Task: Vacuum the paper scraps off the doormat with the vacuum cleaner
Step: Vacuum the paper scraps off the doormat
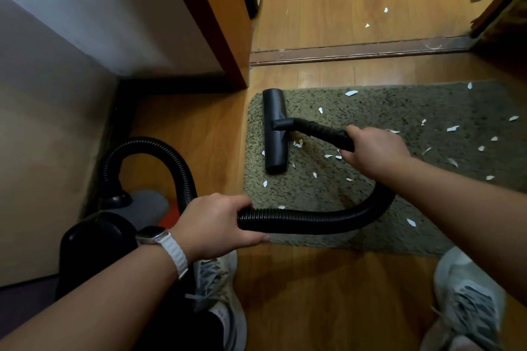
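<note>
Nozzle (275, 130) flat on mat (413, 111), left edge, long axis running away from cam. R hand (373, 148) clenched on hose (310, 219) grip just behind nozzle neck. L hand (218, 222) wrapped tight round ribbed hose further back, near mat's near-left corner. Hose loops from R hand down over mat, through L hand, then arcs up and back into vac body (97, 239) on floor (313, 293) at left, by wall. Scraps (452, 128) white, scattered over mat, mostly centre and right; a few right beside nozzle. More bits on floor past threshold (359, 50). Watch (149, 235) on L wrist. Shoes (467, 299) at near edge of mat.
</note>
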